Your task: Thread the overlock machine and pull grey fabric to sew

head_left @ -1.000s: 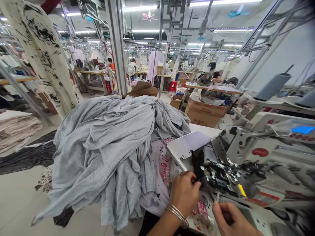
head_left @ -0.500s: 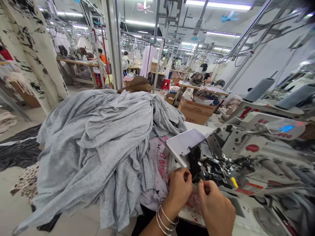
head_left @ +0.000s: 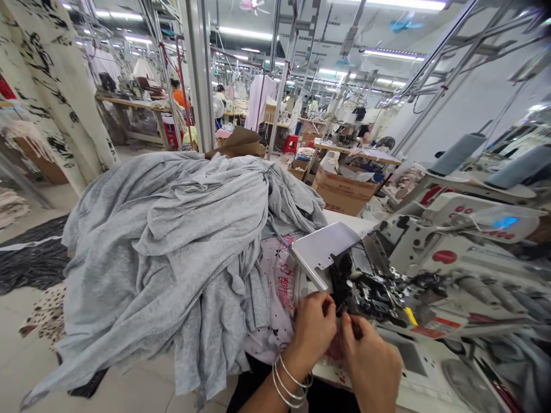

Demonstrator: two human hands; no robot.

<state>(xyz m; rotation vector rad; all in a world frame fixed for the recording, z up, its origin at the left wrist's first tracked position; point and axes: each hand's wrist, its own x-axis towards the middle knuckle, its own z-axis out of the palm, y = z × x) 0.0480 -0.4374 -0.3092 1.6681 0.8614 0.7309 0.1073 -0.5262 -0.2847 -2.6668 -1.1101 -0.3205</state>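
Both hands are close together at the front of a white sewing machine, whose cover plate is swung out and bares the metal parts inside. My left hand, with several bangles at its wrist, has its fingers pinched together just below the plate's corner. My right hand pinches with thumb and forefinger a little to the right. Whatever lies between the fingertips is too small to make out. Left of the hands, a large heap of grey fabric covers the table.
Spotted white cloth lies under the grey heap's edge. Tweezers rest at the lower right. Two blue-grey thread cones stand behind the machine. A cardboard box is beyond the table, and other people sit at machines farther back.
My right hand has shifted slightly left, nearer to my left hand. The left hand stays almost where it was, and the view has tilted a little.
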